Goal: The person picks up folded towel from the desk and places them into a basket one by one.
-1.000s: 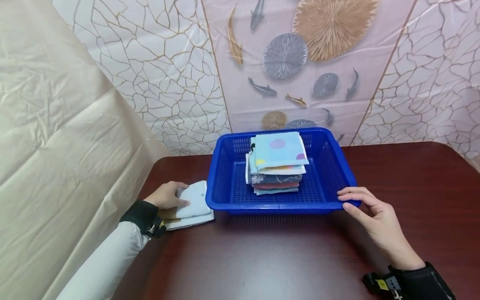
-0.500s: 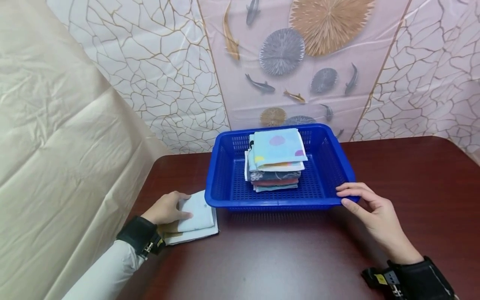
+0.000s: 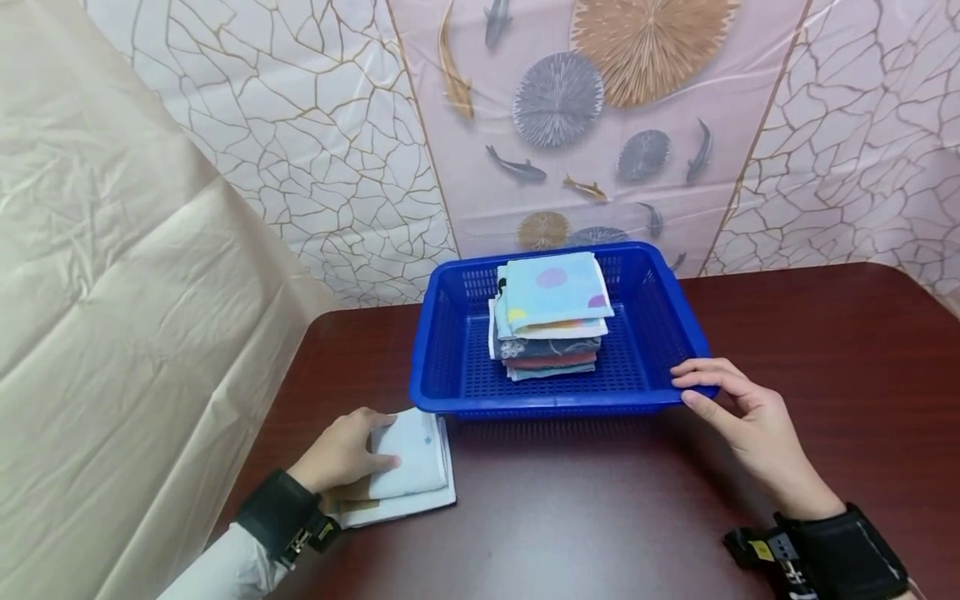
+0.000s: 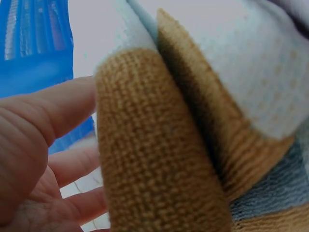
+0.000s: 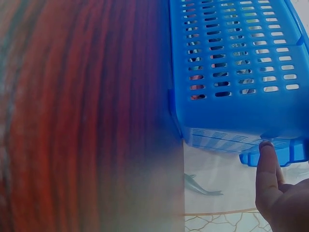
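At the basket's near left corner, my left hand [image 3: 345,454] holds a folded white-and-brown towel [image 3: 414,462] by its left side. The left wrist view shows the towel's brown knitted edge [image 4: 145,140] with the thumb and fingers around its side. A blue plastic basket [image 3: 555,403] contains a stack of folded towels [image 3: 558,287], a light blue dotted one on top. On the basket's near right corner, my right hand [image 3: 757,437] pinches the rim, fingers above and thumb in front. From the right wrist, the slotted basket wall [image 5: 231,113] appears above the thumb.
The dark red-brown table [image 3: 570,508] extends in front of the basket and to its right. A patterned cloth [image 3: 330,158] hangs behind the table. Along the left side hangs a cream sheet [image 3: 150,333], close to my left forearm.
My left hand has moved nearer to me and slightly right with the folded towel, out from beside the basket. My right hand stays on the rim. The view has tilted slightly.
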Motion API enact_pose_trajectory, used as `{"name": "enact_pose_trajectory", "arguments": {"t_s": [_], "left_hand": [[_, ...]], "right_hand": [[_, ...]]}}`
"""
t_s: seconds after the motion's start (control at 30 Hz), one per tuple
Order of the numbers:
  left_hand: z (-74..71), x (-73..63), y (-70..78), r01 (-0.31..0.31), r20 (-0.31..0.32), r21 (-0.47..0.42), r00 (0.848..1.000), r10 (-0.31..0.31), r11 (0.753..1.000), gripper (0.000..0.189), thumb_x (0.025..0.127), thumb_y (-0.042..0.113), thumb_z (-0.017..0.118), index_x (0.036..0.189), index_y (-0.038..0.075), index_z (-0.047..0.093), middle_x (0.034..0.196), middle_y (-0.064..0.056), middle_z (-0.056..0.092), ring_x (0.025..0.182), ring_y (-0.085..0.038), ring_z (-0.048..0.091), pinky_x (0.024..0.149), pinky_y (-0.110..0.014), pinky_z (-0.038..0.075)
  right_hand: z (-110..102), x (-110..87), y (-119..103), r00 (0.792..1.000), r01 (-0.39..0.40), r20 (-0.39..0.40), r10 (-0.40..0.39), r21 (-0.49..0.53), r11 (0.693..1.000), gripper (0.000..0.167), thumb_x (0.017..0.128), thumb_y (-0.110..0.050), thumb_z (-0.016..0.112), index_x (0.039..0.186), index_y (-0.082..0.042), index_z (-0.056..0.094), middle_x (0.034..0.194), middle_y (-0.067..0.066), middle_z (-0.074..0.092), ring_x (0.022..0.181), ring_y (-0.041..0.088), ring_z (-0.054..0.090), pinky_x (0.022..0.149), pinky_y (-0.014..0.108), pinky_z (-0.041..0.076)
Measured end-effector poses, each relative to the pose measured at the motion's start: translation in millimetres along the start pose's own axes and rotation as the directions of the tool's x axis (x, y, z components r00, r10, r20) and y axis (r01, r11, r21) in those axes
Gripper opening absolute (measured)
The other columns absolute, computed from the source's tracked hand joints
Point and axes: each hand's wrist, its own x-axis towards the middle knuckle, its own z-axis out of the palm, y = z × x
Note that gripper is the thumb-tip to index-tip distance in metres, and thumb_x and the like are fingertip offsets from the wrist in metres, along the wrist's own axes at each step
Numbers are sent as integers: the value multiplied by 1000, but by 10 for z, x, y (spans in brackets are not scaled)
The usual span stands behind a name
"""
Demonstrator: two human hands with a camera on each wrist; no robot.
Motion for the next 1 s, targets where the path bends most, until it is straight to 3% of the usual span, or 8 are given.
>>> {"name": "enact_pose_trajectory", "arguments": {"t_s": [0.23,0.37,0.5,0.63,0.8,1.0], "left_hand": [[147,-134,275,-22,-11,3,1000,22,1000,62,76,27,86,128,2,66,117,-15,68,96,-21,64,81,-42,55],[286,-183,495,-94,-11,3,995,94,996,62,75,29,87,127,2,67,111,-17,68,91,-23,64,76,-42,55],[393,-205,701,-172,-27,15,985,173,985,61,78,31,84,127,1,65,114,-21,67,98,-35,64,83,-50,53],[447,-191,878,-223,-30,38,974,224,974,61,81,31,82,130,0,63,119,-23,66,106,-40,62,92,-55,49],[510,-127,1102,-289,-21,101,956,292,952,62,83,35,80,131,0,62,119,-21,67,109,-36,62,97,-53,47],[615,-56,1370,-329,22,212,943,332,920,62,86,44,74,134,6,62,116,-14,68,105,-28,62,92,-50,50]], "right_hand": [[-7,4,-17,1000,-16,5,16,-9,1000,16,94,4,62,108,4,69,118,-11,64,118,1,52,80,8,46],[-3,6,-10,1000,-12,5,12,1,1000,15,94,3,61,107,4,69,117,-8,65,118,3,52,81,8,45],[0,2,-2,1000,-20,3,20,5,1000,15,95,2,61,108,4,69,118,-9,64,120,3,51,86,8,44],[3,6,-9,999,-33,5,33,18,999,16,96,0,61,109,4,69,118,-9,64,122,4,50,95,8,38],[-7,14,-38,999,-39,2,39,20,999,16,96,-1,61,109,3,69,118,-8,63,122,5,49,98,8,34],[13,-3,-42,999,-37,4,37,35,999,16,97,-2,60,108,5,69,118,-7,63,122,6,49,100,10,33]]}}
